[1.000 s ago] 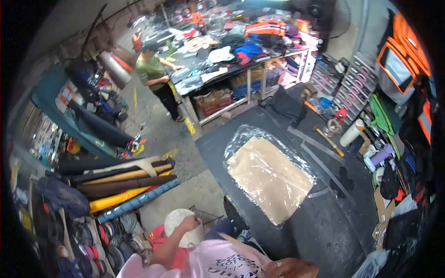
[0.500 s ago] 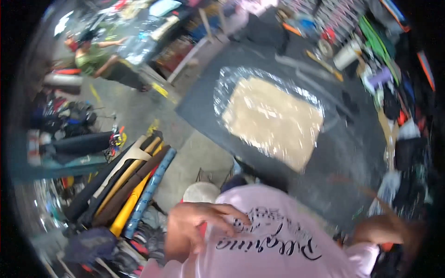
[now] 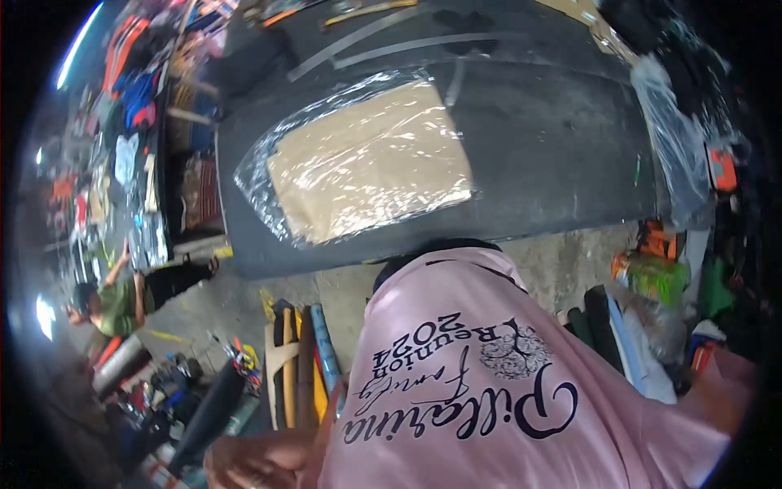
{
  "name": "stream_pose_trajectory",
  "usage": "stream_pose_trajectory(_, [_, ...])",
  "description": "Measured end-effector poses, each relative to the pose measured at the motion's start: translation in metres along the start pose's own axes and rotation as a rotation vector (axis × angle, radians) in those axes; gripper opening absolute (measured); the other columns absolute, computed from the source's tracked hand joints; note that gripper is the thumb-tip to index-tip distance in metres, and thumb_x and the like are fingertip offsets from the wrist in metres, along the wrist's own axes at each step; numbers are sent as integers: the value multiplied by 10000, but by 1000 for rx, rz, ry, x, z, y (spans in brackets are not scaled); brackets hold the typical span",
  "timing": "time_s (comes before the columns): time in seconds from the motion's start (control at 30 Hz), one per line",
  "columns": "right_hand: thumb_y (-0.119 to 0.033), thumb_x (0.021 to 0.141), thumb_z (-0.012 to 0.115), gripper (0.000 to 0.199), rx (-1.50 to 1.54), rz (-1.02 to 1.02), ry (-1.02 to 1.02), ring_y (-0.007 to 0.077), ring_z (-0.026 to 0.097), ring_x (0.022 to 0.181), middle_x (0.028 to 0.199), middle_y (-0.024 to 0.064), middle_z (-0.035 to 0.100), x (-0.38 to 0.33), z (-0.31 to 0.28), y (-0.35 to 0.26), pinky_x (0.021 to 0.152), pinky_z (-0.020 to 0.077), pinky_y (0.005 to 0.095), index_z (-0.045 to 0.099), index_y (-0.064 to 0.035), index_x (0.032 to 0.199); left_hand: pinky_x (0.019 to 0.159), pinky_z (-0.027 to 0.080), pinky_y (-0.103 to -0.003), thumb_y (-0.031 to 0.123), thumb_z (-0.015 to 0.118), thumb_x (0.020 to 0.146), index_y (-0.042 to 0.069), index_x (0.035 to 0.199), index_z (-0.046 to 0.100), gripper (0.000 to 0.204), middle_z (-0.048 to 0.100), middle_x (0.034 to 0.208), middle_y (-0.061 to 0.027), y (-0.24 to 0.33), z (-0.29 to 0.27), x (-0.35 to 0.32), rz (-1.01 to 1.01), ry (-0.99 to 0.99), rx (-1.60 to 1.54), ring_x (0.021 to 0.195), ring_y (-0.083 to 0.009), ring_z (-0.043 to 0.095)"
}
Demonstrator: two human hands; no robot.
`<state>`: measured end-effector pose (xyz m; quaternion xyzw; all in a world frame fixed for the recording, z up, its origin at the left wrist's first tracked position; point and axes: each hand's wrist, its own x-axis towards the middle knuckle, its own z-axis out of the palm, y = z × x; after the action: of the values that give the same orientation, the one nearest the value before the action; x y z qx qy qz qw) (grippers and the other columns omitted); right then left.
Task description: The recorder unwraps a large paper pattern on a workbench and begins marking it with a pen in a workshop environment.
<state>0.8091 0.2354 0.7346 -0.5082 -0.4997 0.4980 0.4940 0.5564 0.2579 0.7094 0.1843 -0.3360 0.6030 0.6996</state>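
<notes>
My left hand (image 3: 252, 463) is low at the left, by the lower edge and beside my pink shirt (image 3: 456, 359). It is partly cut off and its fingers are too unclear to read; nothing is seen in it. My right hand is out of view; only a blurred part of that arm and sleeve (image 3: 717, 399) shows at the lower right. In front of me, a folded beige cloth-like sheet (image 3: 371, 163) lies flat in a clear plastic bag (image 3: 259, 175) on a dark table (image 3: 554, 147). Neither hand touches the bag.
Rolls of material (image 3: 289, 367) stand left of me, near the table's front edge. Clear plastic sheeting (image 3: 676, 138) hangs over the table's right end. More rolls (image 3: 603, 334) and bags are at the right. A person in a green shirt (image 3: 122, 306) stands far left.
My view has swung, so the table and bag now lie more squarely ahead. My left hand has left the front of my shirt and moved down to the lower left. The bag looks undisturbed.
</notes>
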Motion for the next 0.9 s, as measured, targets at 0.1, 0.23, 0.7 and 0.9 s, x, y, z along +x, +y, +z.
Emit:
stream_pose_trajectory(0.1, [-407,984,568,349,47,39,81,208,626,807,1005,61,651,-12,-33,8,694,524,343,650,-79,1069,536,373,-270,253,495,1004,108,734,614,328,585,676,-11,49,-27,36,-649,-438,278,582,-98,534])
stream_pose_trajectory(0.23, [-390,985,571,344,109,62,-9,203,627,785,987,54,651,-5,-55,-4,671,531,330,642,-61,1052,770,514,-409,48,659,832,1,1050,648,223,664,1043,-154,145,-126,64,-980,-50,444,896,-269,643])
stream_pose_trajectory(0.7, [-286,1049,517,271,878,-32,502,137,558,702,893,21,548,-207,30,262,728,522,295,521,-65,1205,514,385,-220,37,657,935,36,977,642,45,570,721,33,-153,-161,-158,-1737,-321,1413,575,-49,469])
stream_pose_trajectory(0.9, [-130,970,516,546,651,263,642,60,373,577,747,-60,377,-316,-8,326,467,362,241,381,-133,1499,677,516,-311,239,700,909,-5,1196,645,381,721,910,-138,-173,-201,-248,-2049,-721,1429,736,-192,666])
